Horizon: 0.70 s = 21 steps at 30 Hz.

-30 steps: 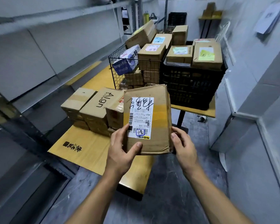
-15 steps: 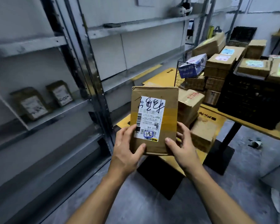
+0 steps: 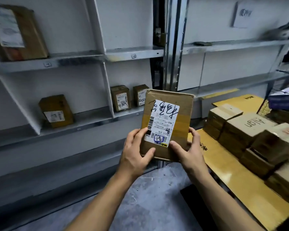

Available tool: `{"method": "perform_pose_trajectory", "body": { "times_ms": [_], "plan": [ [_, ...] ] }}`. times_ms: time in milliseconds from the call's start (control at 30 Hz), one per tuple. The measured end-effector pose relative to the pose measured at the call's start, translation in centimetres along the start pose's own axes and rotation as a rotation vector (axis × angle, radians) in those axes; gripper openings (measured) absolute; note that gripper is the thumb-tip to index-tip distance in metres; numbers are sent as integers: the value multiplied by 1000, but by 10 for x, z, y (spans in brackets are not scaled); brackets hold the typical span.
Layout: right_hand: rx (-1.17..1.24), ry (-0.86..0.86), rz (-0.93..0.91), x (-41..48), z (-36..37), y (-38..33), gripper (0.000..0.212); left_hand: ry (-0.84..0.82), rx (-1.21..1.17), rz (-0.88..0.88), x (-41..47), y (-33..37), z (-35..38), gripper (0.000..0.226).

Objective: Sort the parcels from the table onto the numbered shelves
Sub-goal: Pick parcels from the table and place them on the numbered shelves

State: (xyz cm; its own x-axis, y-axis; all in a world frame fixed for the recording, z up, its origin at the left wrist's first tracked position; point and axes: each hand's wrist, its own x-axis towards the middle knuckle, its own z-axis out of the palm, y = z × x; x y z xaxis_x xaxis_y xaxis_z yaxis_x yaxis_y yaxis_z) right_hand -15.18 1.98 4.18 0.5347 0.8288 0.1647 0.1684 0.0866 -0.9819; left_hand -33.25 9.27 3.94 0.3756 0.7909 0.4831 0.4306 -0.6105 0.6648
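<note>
Head view: left grip (image 3: pixel 135 156) and right grip (image 3: pixel 188 152) both pinch the cardboard parcel (image 3: pixel 180 112) at its lower corners, held upright in open space between shelf (image 3: pixel 93 122) and bench (image 3: pixel 240 189). The label (image 3: pixel 163 120) scrawl is illegible, and the stacked boxes (image 3: pixel 245 129) are cut off on the right.

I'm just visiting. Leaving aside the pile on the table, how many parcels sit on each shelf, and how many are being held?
Upper-shelf parcel: 1
Parcels on the shelf below: 3
Held parcel, gripped by left hand and right hand: 1
Total: 5
</note>
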Motion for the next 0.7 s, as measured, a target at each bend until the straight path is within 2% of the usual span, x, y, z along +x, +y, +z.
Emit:
{"method": "perform_pose_trajectory", "body": {
  "times_ms": [533, 700],
  "plan": [
    [251, -211, -87, 115, 132, -54, 68, 202, 144, -26, 97, -55, -93, 65],
    [266, -315, -100, 153, 174, -56, 67, 313, 216, -80, 114, -80, -124, 54]
  ]
}}
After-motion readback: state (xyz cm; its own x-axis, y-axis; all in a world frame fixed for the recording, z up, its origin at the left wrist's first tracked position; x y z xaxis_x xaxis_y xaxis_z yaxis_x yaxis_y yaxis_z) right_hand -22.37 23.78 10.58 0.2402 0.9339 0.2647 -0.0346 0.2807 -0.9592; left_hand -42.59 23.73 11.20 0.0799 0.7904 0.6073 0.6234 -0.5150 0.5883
